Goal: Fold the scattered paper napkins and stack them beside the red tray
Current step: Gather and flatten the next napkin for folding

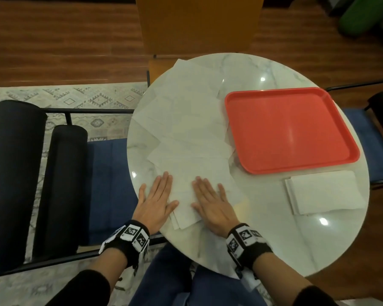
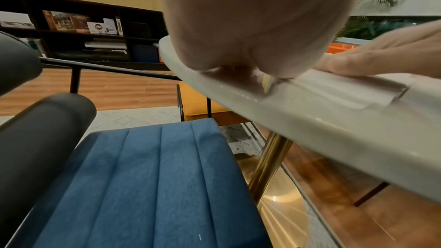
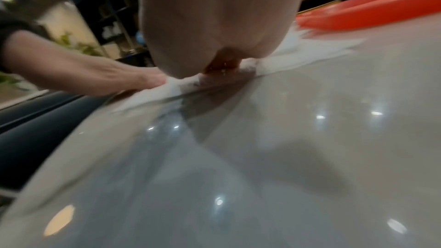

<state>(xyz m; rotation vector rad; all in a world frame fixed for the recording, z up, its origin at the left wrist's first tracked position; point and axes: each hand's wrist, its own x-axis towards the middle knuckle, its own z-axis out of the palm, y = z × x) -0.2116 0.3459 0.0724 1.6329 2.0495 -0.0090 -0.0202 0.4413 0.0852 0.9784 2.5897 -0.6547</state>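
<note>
Left hand [image 1: 155, 203] flat, fingers straight, pressing napkin [image 1: 185, 208] at near-left tabletop [image 1: 274, 239] edge. Right hand [image 1: 210, 206] same, flat on it; neither grip clenched. We judge: creasing fold. Next: lift, carry to folded stack [image 1: 323, 194] at near-right edge beside red tray [image 1: 237, 96]. Loose napkins [image 1: 186, 120] white, thin, overlapping, spread left of tray.

From where I stand, no writing here can be read. The wristbands [image 1: 132, 235] carry black-and-white square code markers, patterns only, no letters or numbers. On the shelf [image 2: 83, 33] in the left wrist view, books and cards [image 2: 105, 27] show printed covers and a round badge-like mark, but the print is too small and blurred to make out.
</note>
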